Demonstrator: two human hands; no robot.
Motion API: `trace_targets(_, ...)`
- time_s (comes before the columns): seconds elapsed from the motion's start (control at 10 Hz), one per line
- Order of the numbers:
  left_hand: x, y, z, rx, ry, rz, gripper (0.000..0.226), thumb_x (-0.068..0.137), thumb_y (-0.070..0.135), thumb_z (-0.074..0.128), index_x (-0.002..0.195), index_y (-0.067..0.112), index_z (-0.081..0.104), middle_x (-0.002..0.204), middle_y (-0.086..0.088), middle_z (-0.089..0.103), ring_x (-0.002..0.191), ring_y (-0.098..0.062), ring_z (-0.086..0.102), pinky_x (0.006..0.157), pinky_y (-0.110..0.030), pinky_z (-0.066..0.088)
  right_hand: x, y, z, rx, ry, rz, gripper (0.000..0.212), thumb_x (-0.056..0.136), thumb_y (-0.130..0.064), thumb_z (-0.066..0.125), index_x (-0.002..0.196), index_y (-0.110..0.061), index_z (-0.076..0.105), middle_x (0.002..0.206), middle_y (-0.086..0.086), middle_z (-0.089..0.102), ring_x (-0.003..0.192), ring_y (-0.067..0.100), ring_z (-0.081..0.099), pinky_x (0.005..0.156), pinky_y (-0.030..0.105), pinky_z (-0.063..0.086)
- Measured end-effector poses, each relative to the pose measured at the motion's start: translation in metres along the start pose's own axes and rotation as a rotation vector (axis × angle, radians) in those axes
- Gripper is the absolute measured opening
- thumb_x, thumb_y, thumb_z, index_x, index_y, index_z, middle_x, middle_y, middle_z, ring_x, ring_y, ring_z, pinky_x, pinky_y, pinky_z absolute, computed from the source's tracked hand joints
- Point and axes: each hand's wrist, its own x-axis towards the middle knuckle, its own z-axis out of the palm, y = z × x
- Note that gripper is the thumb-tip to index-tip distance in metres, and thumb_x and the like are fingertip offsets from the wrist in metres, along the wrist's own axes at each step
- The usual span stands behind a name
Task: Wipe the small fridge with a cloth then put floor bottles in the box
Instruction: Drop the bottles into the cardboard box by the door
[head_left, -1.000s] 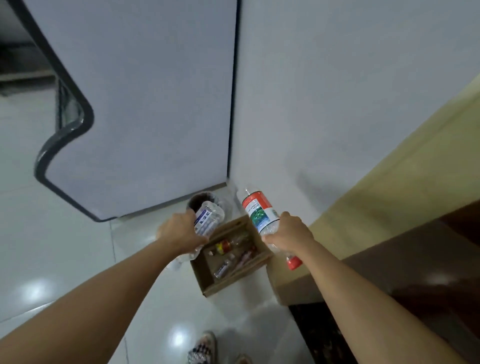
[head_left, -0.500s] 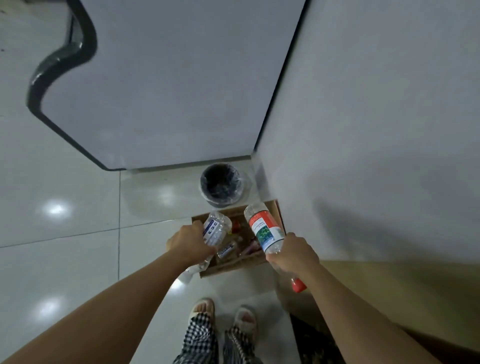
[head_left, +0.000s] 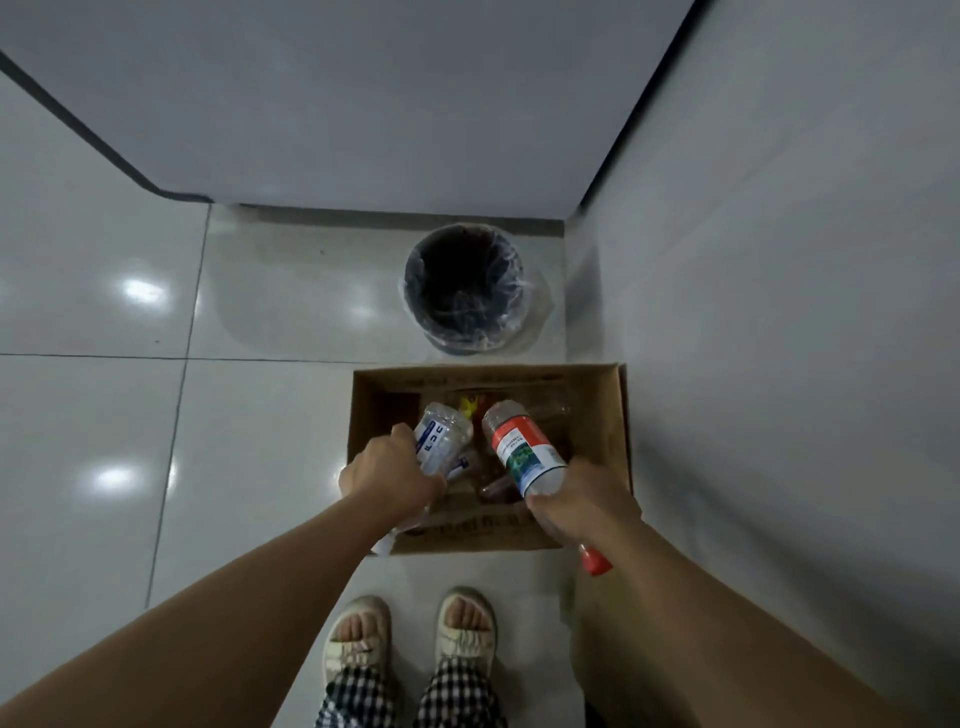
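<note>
1. While you stand over the box, your left hand is curled round a clear bottle with a white label and blue marks too blurred to read.
2. Your right hand grips a second bottle near its neck; its label is red at the far end, then white, with a green patch, and the print is too small to read. Its red cap sticks out on the near side of your fist.
3. Both bottles tilt base-first over the open box, side by side, apart from each other.
4. Dark print on the box's near wall is illegible. Other bottles lie inside.
5. Both arms reach forward and down, wrists over the near wall.
6. Beyond the box stands a lined bin, by the wall on the right.
</note>
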Motion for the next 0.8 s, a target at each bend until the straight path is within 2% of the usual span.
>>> trace_targets(0.1, 0.05, -0.005, 0.044, -0.056, 0.001, -0.021, 0.053, 0.072, 0.044, 0.071, 0.113, 0.02, 0.047, 0.099, -0.002, 0.063, 0.085, -0.019, 0.06, 0.068, -0.032, 0.05, 0.057, 0.002, 0.025, -0.032, 0.013, -0.043, 0.067, 0.072, -0.052, 0.071, 0.126, -0.018, 0.05, 0.118, 0.004, 0.062, 0.101, 0.024, 0.061, 0.073, 0.026, 0.043)
trace_targets(0.2, 0.092, -0.016, 0.083, -0.065, 0.022, -0.03, 0.057, 0.073, 0.044, 0.071, 0.118, 0.019, 0.046, 0.103, -0.004, 0.061, 0.087, -0.021, 0.06, 0.07, -0.033, 0.05, 0.105, 0.002, 0.052, -0.054, 0.011, -0.058, 0.067, 0.076, -0.049, 0.071, 0.13, -0.017, 0.047, 0.12, 0.006, 0.059, 0.103, 0.025, 0.059, 0.079, 0.031, 0.047)
trace_targets(0.3, 0.13, -0.027, 0.115, -0.054, 0.042, -0.062, 0.059, 0.073, 0.044, 0.072, 0.119, 0.017, 0.046, 0.101, -0.006, 0.058, 0.085, -0.022, 0.056, 0.066, -0.032, 0.045, 0.145, -0.001, 0.079, -0.075, 0.032, -0.063, 0.066, 0.076, -0.046, 0.073, 0.129, -0.018, 0.048, 0.118, 0.006, 0.059, 0.102, 0.025, 0.059, 0.078, 0.031, 0.044)
trace_targets(0.4, 0.159, -0.034, 0.141, -0.019, 0.021, -0.043, 0.063, 0.073, 0.043, 0.072, 0.121, 0.015, 0.044, 0.111, -0.011, 0.058, 0.095, -0.027, 0.059, 0.069, -0.034, 0.047, 0.174, -0.001, 0.105, -0.102, 0.042, -0.095, 0.062, 0.076, -0.044, 0.073, 0.128, -0.018, 0.049, 0.118, 0.005, 0.06, 0.104, 0.025, 0.059, 0.084, 0.033, 0.045)
trace_targets(0.6, 0.182, -0.043, 0.173, -0.046, 0.013, -0.018, 0.064, 0.074, 0.041, 0.073, 0.122, 0.012, 0.044, 0.115, -0.013, 0.057, 0.102, -0.03, 0.058, 0.073, -0.036, 0.046, 0.201, 0.004, 0.131, -0.049, 0.102, -0.099, 0.069, 0.075, -0.037, 0.076, 0.131, -0.018, 0.04, 0.125, 0.008, 0.056, 0.113, 0.029, 0.055, 0.095, 0.042, 0.047)
trace_targets(0.8, 0.16, -0.04, 0.152, -0.11, -0.033, -0.018, 0.066, 0.075, 0.038, 0.073, 0.127, 0.013, 0.041, 0.116, -0.012, 0.058, 0.103, -0.028, 0.059, 0.082, -0.04, 0.053, 0.173, 0.009, 0.117, -0.148, 0.107, -0.176, 0.085, 0.075, -0.037, 0.075, 0.142, -0.016, 0.027, 0.14, 0.014, 0.038, 0.129, 0.032, 0.038, 0.103, 0.041, 0.039)
